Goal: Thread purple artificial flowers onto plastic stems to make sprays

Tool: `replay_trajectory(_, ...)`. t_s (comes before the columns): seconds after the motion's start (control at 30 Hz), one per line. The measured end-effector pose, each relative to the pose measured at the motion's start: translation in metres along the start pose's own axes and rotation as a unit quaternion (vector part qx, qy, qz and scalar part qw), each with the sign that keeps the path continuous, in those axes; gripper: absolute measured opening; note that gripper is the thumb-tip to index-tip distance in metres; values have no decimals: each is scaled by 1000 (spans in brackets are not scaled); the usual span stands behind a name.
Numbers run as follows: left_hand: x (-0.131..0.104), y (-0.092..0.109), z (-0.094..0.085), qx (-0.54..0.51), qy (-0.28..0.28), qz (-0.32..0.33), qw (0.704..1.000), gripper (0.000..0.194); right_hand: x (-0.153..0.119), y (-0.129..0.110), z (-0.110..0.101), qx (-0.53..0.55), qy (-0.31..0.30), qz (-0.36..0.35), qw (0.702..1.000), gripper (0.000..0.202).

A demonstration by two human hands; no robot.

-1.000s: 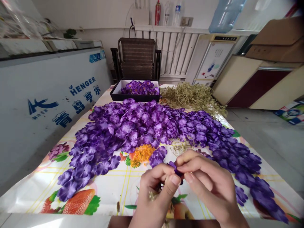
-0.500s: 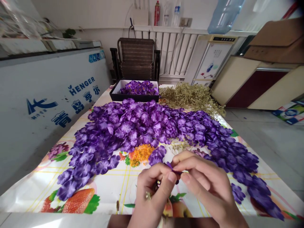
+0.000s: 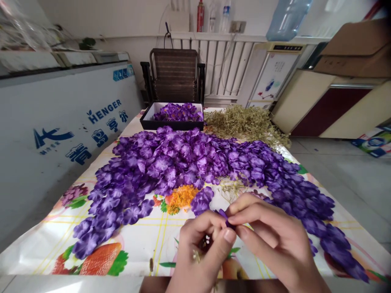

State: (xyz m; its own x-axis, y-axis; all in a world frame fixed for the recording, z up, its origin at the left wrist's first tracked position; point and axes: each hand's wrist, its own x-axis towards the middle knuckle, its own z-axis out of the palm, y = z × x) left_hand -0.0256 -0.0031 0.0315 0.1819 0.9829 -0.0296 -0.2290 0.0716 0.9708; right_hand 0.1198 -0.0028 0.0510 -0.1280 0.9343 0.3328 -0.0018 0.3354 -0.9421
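Between the fingertips of both hands is a small purple flower [image 3: 223, 214], mostly covered by the fingers. My left hand [image 3: 203, 248] pinches it between thumb and index finger, and a thin pale stem piece [image 3: 196, 255] shows against the palm. My right hand [image 3: 271, 236] grips the same flower from the other side with thumb and fingertips. Just beyond the hands lie a little stack of purple petals [image 3: 202, 200] and a heap of tiny orange pieces [image 3: 182, 198]. A wide arc of purple petal pieces [image 3: 171, 158] curves around them across the table.
A black box with a white inside [image 3: 146, 118] holds finished-looking purple flowers at the far edge. Dry greenish stems [image 3: 241, 122] lie beside it, with a few more strands [image 3: 230, 189] nearer. The patterned tablecloth [image 3: 137, 240] covers the table. Behind stands a brown chair [image 3: 174, 73].
Both hands have shifted slightly to the right with the flower. My fingertips have closed tighter around it, covering more of its lower part.
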Motion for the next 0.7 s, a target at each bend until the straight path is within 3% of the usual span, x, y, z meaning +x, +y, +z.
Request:
replay_trajectory(0.37,-8,-12,-4,86,51,-8,995,18,0,3,-9,39,4,19,999,13)
replay_trajectory(0.57,-5,-1,5,103,8,1,995,26,2,0,-6,12,-12,62,998,5)
replay_trajectory(0.7,-4,2,9,114,-5,-7,993,27,2,7,-7,-13,55,86,995,13)
